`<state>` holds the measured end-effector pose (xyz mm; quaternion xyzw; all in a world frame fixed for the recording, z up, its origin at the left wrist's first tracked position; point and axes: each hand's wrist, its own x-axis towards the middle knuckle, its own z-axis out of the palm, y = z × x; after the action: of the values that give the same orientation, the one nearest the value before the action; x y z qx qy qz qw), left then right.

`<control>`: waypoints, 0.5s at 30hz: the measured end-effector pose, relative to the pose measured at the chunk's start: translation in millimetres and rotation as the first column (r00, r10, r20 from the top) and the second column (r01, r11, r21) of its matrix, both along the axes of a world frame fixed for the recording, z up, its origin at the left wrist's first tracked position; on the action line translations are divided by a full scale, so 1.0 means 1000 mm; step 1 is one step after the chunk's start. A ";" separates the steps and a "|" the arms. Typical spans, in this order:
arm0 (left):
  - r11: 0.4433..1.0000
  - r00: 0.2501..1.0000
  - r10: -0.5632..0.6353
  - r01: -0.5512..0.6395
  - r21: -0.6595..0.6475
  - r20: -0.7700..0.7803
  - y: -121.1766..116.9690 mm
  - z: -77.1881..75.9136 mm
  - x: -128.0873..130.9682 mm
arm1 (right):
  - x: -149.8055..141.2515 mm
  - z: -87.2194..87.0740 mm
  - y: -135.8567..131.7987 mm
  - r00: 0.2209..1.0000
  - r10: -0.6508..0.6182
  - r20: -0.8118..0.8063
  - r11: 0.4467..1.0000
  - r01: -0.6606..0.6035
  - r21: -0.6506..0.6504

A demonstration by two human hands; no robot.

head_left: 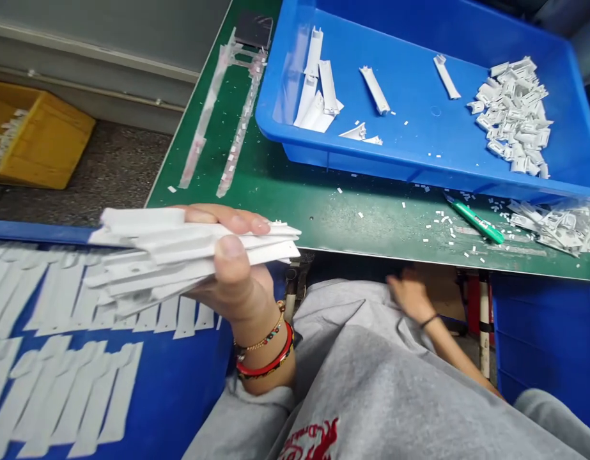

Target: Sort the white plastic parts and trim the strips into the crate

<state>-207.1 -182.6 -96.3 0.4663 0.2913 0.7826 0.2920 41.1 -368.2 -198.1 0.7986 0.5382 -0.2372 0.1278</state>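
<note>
My left hand is closed round a stack of long white plastic parts, thumb on the near side and fingers over the far side. The stack lies sideways above a blue bin, where rows of similar white plastic strips are laid out. My right hand rests low by my lap, under the table's front edge. Its fingers are partly hidden and blurred, so I cannot make out whether it holds anything.
A green table carries a large blue tray with loose white parts and a heap of small white pieces. A green utility knife lies among white scraps. A yellow bin stands on the floor at left.
</note>
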 end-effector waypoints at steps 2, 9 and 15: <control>1.000 1.000 -0.015 0.015 -0.014 -0.013 -0.001 0.004 0.001 | -0.075 0.004 0.026 0.838 0.321 -0.440 0.943 -0.325 0.068; 0.994 0.998 -0.021 0.014 -0.108 -0.060 -0.010 0.017 0.002 | -0.069 -0.011 0.030 0.841 0.387 -0.378 0.921 -0.371 0.117; 0.999 0.999 0.031 -0.032 -0.035 -0.031 0.000 0.007 0.004 | 0.004 -0.021 -0.010 0.992 0.107 0.063 0.969 -0.118 0.216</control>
<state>-203.5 -182.2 -88.9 0.4681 0.3170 0.7746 0.2836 44.9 -378.0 -219.3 0.7817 0.6022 -0.1483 0.0657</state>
